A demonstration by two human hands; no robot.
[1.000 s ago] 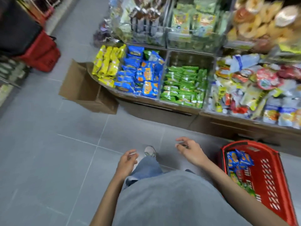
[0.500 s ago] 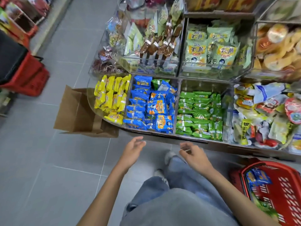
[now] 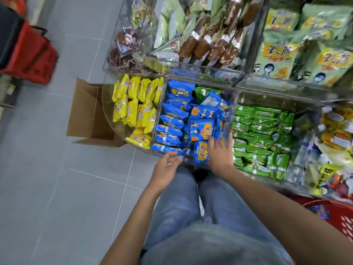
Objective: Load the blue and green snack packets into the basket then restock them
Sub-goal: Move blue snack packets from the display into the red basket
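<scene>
Head view shows the right hand [image 3: 219, 153] with fingers spread, laid on top of the blue packets [image 3: 177, 111] at the near end of their clear bin; it does not seem to pinch any of them. The left hand [image 3: 167, 169] hovers just left of it, open and relaxed, holding nothing. The green packets [image 3: 259, 131] lie in the next compartment, to the right of the right hand.

I judge these packets to be light, soft and crinkly, with slippery film and probably brittle content. It is better to take them by the long sides, a few together, without squeezing.

The red basket [image 3: 342, 222] is beyond the right forearm, cut off by the frame edge, and its content is mostly hidden. The fingertips are blurred, so the exact contact is uncertain.
</scene>
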